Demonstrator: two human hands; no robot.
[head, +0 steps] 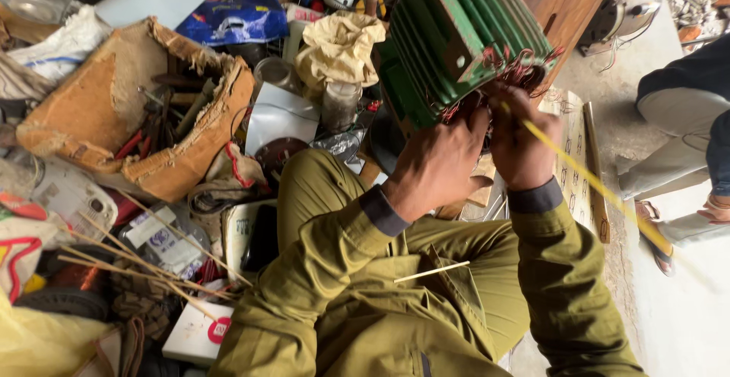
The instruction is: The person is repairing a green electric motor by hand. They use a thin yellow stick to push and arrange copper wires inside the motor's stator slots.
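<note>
The green ribbed motor housing was the biggest thing there, and it stood tilted in front of the seated person, its open end turned toward the two hands. Reddish copper wires came out of that open end in a loose bunch. Left of the motor lay a torn cardboard box with dark tools inside it, and between this box and the motor sat a crumpled beige cloth on top of some jars. Right of the motor, well apart from it, the legs of another person were visible on the pale floor.

The left hand was pressed against the lower rim of the motor, with fingers curled in among the wires; what exactly it pinched I could not tell. The right hand was just beside it, closed around a thin yellow strip, which ran from the motor's open end down and away to the right. Below the motor, a slim pale stick rested on the person's olive jacket.
</note>
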